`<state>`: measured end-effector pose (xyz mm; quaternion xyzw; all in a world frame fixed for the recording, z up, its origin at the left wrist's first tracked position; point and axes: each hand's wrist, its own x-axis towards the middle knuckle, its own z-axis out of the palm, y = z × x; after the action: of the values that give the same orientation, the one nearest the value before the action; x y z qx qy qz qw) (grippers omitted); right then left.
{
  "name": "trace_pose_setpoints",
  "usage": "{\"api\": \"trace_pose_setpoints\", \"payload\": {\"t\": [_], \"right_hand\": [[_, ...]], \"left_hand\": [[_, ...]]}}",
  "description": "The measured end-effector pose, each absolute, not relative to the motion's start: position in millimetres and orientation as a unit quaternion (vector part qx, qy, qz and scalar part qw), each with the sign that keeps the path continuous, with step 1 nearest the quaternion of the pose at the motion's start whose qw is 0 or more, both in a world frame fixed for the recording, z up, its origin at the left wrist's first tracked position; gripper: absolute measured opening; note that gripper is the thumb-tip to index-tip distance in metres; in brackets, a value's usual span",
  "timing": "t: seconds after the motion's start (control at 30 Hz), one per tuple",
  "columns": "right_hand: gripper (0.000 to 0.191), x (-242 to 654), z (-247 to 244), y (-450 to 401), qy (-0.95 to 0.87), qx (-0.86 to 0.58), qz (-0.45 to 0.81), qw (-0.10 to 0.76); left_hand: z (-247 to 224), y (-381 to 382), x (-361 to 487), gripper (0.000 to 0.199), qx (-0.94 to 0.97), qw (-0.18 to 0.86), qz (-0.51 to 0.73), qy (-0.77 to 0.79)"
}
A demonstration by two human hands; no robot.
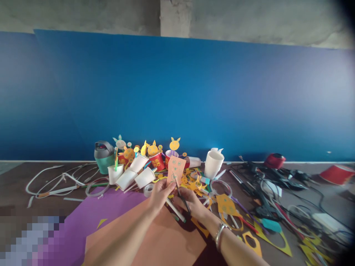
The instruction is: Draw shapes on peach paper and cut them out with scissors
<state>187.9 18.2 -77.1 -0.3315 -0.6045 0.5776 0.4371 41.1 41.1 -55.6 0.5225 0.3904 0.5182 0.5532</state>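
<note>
left hand (160, 195) pinched orange card (176, 170) closed, card upright over mid worktop (16, 181), long axis toward blue wall (177, 92); right hand (189, 204) closed on scissors (183, 199), blades angled up at card's lower edge; paper scraps (191, 179) scattered behind.

on my feed now: the wall (177, 92) runs along the back of the desk (16, 181), and against it sits a heap of paper cups (126, 177) with an insulated flask (104, 159) at its left end. a lone cup (213, 164) stands right of the heap, cables (266, 184) sprawl further right, and a cup on its side (337, 174) lies beyond them. card sheets (111, 221) lie front left, under the arms. before the heap, the left hand (160, 195) holds a card cut-out (176, 170), the right hand (191, 205) scissors (181, 197).
</note>
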Motion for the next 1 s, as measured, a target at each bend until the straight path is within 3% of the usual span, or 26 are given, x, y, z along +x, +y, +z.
{"api": "trace_pose_setpoints", "payload": {"t": [1.0], "right_hand": [[0.023,196.0,-68.8,18.9,-0.626,-0.353,0.568,0.401]], "left_hand": [[-55.0,51.4,28.7,0.026,0.572,0.563,0.461,0.379]]}}
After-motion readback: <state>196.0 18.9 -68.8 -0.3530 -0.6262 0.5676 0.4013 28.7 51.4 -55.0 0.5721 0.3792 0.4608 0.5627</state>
